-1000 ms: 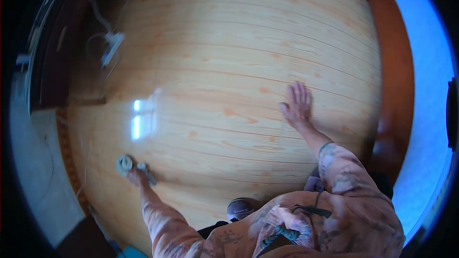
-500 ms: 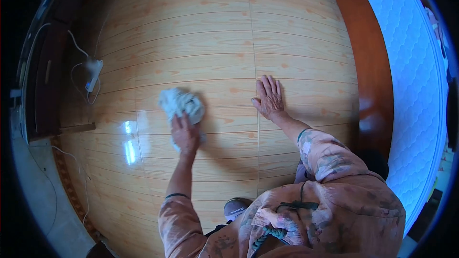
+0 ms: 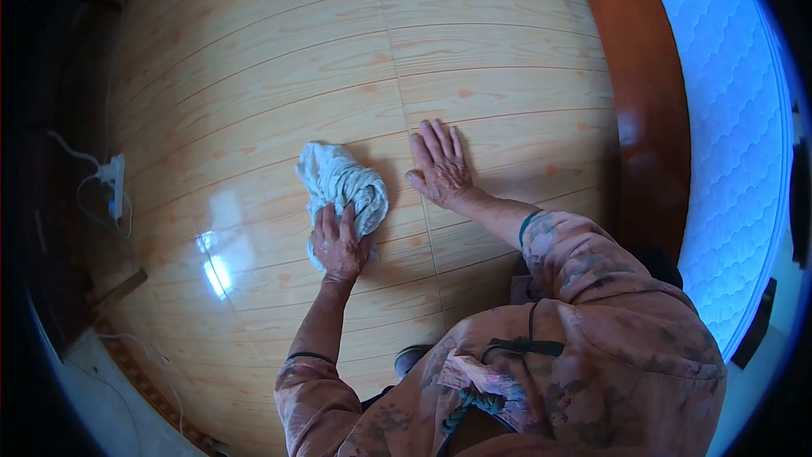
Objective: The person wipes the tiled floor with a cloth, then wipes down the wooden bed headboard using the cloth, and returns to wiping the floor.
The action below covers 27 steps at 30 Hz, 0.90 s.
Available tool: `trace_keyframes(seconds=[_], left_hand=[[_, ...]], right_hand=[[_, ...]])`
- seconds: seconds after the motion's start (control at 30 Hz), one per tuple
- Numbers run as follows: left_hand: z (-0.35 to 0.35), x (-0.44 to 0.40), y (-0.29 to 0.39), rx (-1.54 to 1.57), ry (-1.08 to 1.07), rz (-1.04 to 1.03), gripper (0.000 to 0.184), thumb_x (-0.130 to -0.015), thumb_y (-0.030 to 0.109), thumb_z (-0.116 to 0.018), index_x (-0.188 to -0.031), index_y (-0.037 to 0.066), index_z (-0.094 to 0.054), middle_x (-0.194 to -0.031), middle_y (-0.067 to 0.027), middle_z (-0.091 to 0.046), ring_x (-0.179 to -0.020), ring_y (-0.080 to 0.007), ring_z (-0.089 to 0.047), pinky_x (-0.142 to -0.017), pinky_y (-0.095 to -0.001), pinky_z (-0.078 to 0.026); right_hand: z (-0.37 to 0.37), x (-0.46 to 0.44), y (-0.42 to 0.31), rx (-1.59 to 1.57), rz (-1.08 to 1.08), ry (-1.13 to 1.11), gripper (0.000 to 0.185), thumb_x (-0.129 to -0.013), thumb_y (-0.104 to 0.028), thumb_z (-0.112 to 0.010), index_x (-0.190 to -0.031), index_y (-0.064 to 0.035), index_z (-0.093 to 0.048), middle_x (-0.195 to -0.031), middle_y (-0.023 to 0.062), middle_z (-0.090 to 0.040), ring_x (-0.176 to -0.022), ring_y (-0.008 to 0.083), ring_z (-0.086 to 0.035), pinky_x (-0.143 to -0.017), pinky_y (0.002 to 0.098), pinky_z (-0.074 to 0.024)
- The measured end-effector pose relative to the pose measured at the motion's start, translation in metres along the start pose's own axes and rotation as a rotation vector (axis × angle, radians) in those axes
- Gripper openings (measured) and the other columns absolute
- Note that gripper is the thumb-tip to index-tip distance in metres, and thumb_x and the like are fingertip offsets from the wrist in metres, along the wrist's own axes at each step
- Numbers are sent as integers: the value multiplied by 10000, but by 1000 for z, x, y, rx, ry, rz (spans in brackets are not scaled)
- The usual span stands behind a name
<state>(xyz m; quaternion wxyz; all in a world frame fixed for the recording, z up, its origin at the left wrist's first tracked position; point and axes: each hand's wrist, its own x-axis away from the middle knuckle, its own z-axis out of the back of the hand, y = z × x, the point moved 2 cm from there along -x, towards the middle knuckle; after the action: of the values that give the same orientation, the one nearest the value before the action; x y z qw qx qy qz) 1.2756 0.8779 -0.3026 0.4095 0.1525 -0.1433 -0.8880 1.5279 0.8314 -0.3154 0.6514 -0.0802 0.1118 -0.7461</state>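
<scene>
Clutching one cloth point(image 3: 338, 171): one left hand point(image 3: 340, 254) | one right hand point(image 3: 445, 175) spread flat on floor point(image 3: 271, 85)

Dusty-pink top point(image 3: 617, 355), loose cut, blotched with grey and dark floral print. Left sleeve point(image 3: 313, 398) and right sleeve point(image 3: 575, 254) in the same cloth; narrow dark band point(image 3: 311, 356) at left cuff, dark-green band point(image 3: 528, 227) at right. Thin black cord point(image 3: 533, 345) across the front. Braided green trim point(image 3: 461, 410) near neckline. Shoe point(image 3: 409, 359) mostly hidden, dark, apparently pale-edged.
</scene>
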Motion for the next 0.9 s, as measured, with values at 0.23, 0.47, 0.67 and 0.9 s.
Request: trace_keyframes(seconds=[0.23, 0.47, 0.67, 0.9], left_hand=[[-3, -3, -9, 46, -48, -82, 728, -588, 264, -753, -1261, 153, -497, -1269, -203, -405, -1142, -428, -431, -886, -550, -397], [-12, 0, -16, 48, -9, -102, 575, -789, 443, -579, -1243, 96, -518, -1235, -232, -424, -1088, -455, -456, -895, -558, -403], [-10, -4, -13, 22, -14, -88, 609, -814, 514, -538, -1258, 99, -501, -1231, -235, -429, -1097, -451, -447, -926, -551, -396], [11, -13, 24, -99, -198, 201, 660, -680, 166, -687, -1295, 153, -449, -1285, -219, -441, -1168, -411, -436, -897, -512, -442]], right_hand=[[7, -3, 2, -77, -12, -48, 760, -771, -386, -648, -1352, 1, -347, -1471, 224, -211, -1382, 400, -155, -1106, 577, -109], [12, -6, 1, -43, -9, 11, 765, -726, -393, -664, -1322, -1, -388, -1447, 226, -275, -1361, 405, -220, -1099, 576, -142], [9, -5, 1, -44, -9, 29, 725, -726, -393, -653, -1309, -28, -423, -1434, 210, -297, -1353, 402, -226, -1103, 563, -150], [15, 0, 0, -48, -9, -77, 700, -766, -389, -636, -1330, -41, -410, -1464, 183, -270, -1374, 373, -200, -1104, 565, -159]])
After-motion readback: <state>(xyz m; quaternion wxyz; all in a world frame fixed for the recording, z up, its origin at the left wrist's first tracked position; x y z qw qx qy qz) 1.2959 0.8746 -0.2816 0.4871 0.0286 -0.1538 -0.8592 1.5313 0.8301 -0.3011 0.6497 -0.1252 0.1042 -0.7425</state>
